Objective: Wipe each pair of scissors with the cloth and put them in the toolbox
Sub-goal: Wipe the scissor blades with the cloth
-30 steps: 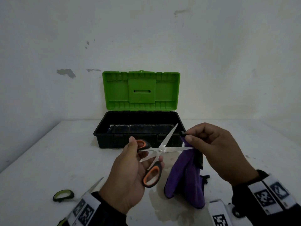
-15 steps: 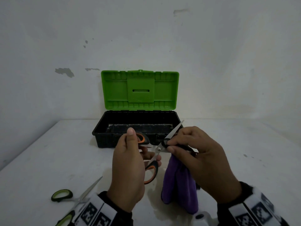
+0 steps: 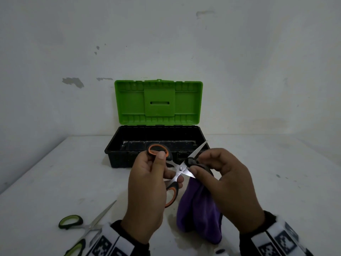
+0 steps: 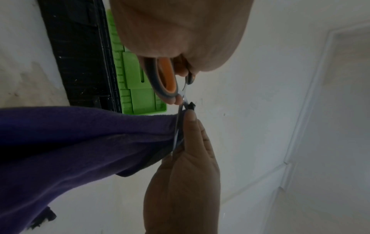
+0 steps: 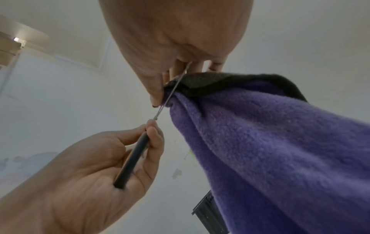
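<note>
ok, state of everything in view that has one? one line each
toolbox: lid open, upright; nothing clearly visible inside
orange scissors: blades spread, held off the table
cloth: pinched around one blade, rest hanging
green scissors: blades spread, lying on the table
left hand: grips the orange handles
right hand: pinches cloth onto the blade

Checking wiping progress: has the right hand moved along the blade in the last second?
Yes. The right hand slid its cloth from the blade tip toward the pivot, leftward against the toolbox.
</note>
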A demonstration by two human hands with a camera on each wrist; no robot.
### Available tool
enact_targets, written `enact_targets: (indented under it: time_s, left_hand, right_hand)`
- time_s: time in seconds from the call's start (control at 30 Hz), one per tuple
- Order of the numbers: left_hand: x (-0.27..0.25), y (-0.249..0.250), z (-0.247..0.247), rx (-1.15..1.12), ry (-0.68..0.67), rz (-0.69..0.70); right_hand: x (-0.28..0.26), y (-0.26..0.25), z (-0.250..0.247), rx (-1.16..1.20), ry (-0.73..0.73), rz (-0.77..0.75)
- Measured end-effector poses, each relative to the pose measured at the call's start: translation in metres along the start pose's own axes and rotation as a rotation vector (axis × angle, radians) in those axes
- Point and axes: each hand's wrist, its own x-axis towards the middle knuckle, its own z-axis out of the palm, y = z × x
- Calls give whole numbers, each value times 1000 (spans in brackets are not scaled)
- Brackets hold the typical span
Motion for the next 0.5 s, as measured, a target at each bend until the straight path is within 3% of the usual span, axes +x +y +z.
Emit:
enact_targets:
  time_s: [0.07, 0.2, 0.33, 0.5]
  left_hand:
    - [-1, -1, 1, 26, -1, 26]
    - [0, -2, 2, 48, -16, 54]
    - [0, -6, 2, 149, -22, 136]
    - [-3, -6, 3, 154, -32, 179]
  right_hand:
    - [-2, 2, -1, -36, 47, -31]
    - [-4, 1, 0, -120, -37, -106]
    - [-3, 1, 5, -183, -22, -216]
    - [-6, 1, 14, -174, 87, -111]
